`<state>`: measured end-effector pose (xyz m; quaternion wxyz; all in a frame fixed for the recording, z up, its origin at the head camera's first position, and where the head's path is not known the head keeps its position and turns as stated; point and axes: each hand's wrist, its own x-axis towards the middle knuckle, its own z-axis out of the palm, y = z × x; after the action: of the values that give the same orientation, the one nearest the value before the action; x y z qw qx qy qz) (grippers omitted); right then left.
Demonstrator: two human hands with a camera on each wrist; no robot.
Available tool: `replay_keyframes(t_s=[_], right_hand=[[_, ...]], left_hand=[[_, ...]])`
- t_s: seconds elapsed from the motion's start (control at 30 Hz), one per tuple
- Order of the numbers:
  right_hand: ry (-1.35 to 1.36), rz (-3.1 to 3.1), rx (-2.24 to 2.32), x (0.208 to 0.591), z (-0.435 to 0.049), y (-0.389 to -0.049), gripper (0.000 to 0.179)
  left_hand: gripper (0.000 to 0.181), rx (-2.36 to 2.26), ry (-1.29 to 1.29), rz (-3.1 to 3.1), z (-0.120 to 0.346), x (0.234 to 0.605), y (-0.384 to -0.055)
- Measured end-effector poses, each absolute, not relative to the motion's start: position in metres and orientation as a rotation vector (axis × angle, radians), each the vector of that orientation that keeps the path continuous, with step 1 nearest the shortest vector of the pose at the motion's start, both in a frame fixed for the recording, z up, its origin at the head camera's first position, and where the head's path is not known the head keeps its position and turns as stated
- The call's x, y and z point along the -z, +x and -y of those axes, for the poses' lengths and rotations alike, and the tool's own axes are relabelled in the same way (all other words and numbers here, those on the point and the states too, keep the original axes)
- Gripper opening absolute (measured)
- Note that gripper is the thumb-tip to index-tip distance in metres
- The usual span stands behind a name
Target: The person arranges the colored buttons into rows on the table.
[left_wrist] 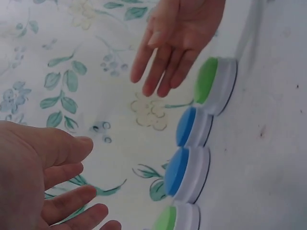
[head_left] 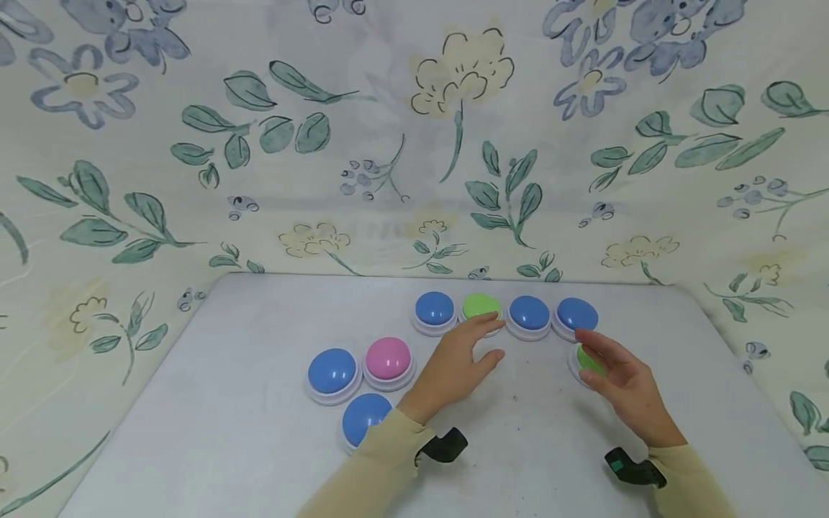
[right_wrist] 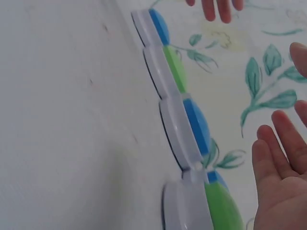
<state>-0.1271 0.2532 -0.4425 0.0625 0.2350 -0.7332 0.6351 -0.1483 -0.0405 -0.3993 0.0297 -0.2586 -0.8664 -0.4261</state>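
Note:
My left hand (head_left: 453, 368) holds nothing, its fingers parted from the thumb, and overlaps the front of a green dome button (head_left: 479, 303) in the head view. To the right, my right hand (head_left: 627, 388) is likewise without an object, fingers loosely bent in front of a second green button (head_left: 586, 360) and partly hiding it. Both wrist views show the hands facing each other, with gaps between the fingers and the buttons. Blue buttons (head_left: 529, 313) with white round bases flank the far green one in a row; another blue button (head_left: 577, 314) ends that row.
Nearer and left stand a pink button (head_left: 388, 358), a blue button (head_left: 332, 371) beside it, and another blue button (head_left: 364, 417) partly covered by the left sleeve. The white table (head_left: 214, 403) ends at a flower-patterned cloth (head_left: 388, 237) behind. A dark strap device (head_left: 445, 446) sits at each wrist.

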Motion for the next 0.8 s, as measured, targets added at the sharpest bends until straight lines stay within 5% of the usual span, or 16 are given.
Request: replay_keyframes(t_s=[0.8], right_hand=[[0.924,2.489,-1.756,0.437,-0.138,-0.123,0.054]], left_hand=[[0.053,1.088,-0.552,2.684,0.172,0.389,-0.099]])
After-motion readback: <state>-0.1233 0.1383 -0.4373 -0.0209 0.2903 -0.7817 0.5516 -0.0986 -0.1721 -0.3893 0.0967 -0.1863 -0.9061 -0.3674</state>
